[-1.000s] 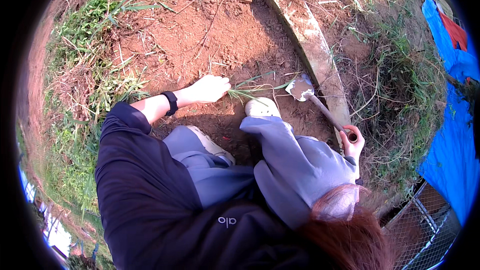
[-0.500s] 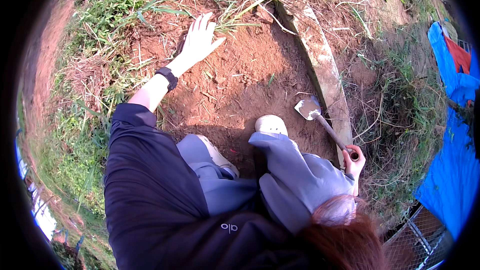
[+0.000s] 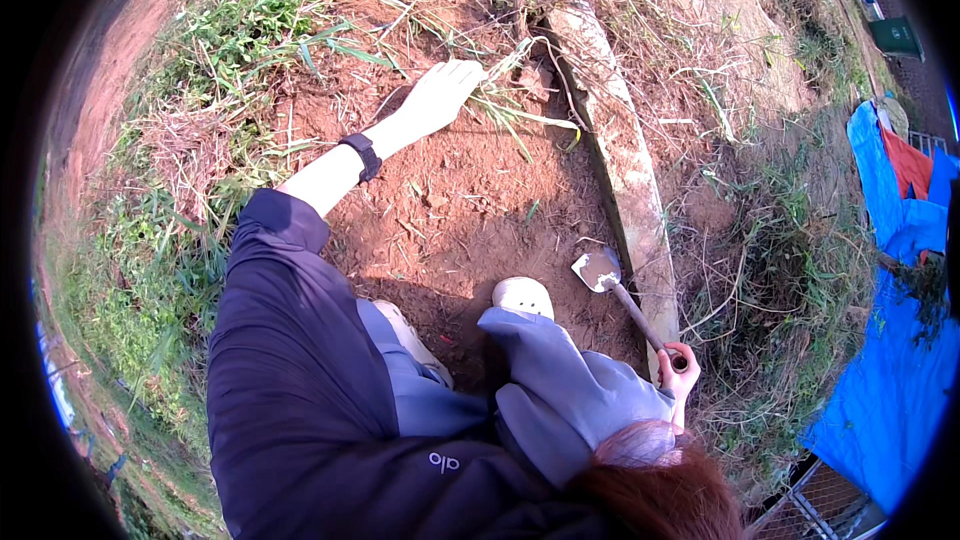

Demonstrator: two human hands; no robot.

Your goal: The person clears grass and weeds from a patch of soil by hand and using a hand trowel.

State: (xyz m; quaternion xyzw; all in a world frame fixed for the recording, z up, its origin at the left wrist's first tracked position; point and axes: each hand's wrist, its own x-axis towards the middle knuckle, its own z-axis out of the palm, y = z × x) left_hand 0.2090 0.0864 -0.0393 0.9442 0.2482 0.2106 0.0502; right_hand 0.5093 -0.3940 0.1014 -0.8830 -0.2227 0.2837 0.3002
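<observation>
My left hand (image 3: 440, 100), with a dark watch (image 3: 364, 155) on its wrist, reaches over the soil. Its fingers are drawn together at a clump of long green grass (image 3: 520, 118), and blades stick out past the fingertips; the grip itself is partly hidden. Lower right, my right hand (image 3: 680, 377) is closed around the handle of a small hand trowel (image 3: 634, 314). The round, hollow handle end faces up. The trowel's soil-smeared metal blade (image 3: 597, 269) points away from me, low over the ground beside a concrete edging.
The long concrete edging (image 3: 625, 145) runs along the right of the reddish soil (image 3: 450, 210). Weeds (image 3: 215, 50) grow on the left. Dry and green grass (image 3: 775, 210) covers the right side, with a blue tarp (image 3: 880, 370) beyond. My pale shoe (image 3: 523, 296) rests on the soil.
My left hand has moved right to the grass, its spread fingers now drawn together, and the grass has shifted right. My right hand keeps hold of the trowel. The view has shifted slightly.
</observation>
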